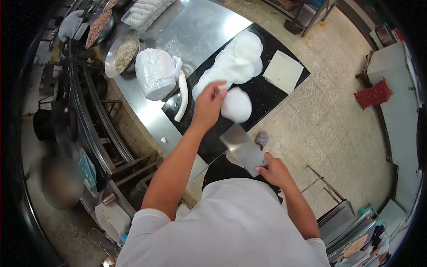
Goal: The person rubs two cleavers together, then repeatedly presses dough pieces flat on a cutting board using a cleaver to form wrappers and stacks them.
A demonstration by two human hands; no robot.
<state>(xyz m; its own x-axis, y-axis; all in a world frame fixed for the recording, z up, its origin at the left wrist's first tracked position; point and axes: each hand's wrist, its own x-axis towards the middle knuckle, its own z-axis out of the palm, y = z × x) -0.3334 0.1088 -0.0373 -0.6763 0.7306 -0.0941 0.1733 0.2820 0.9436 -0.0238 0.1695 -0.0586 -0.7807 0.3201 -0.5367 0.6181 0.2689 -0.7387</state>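
Observation:
My left hand point(208, 108) is over the black board point(209, 144), its thumb and fingers at the edge of a round white dough wrapper point(236, 106). The wrapper is blurred, and the fingers seem to pinch its rim. Beyond it, several overlapping dough rounds point(240, 55) form a long pile. In my right hand point(275, 171) is a wide metal cleaver point(244, 149), its flat blade angled toward the board's near edge. A white dough rope point(183, 95) lies left of my left hand, partly on the board. One small dough piece point(163, 140) sits on the steel table.
A folded white cloth point(283, 72) lies at the board's right corner. On the steel table point(195, 22) are a plastic-wrapped white bundle point(155, 73), a bowl of pale filling point(126, 53) and a tray of white pieces point(142, 13). Another person's blurred head point(60, 182) is at left.

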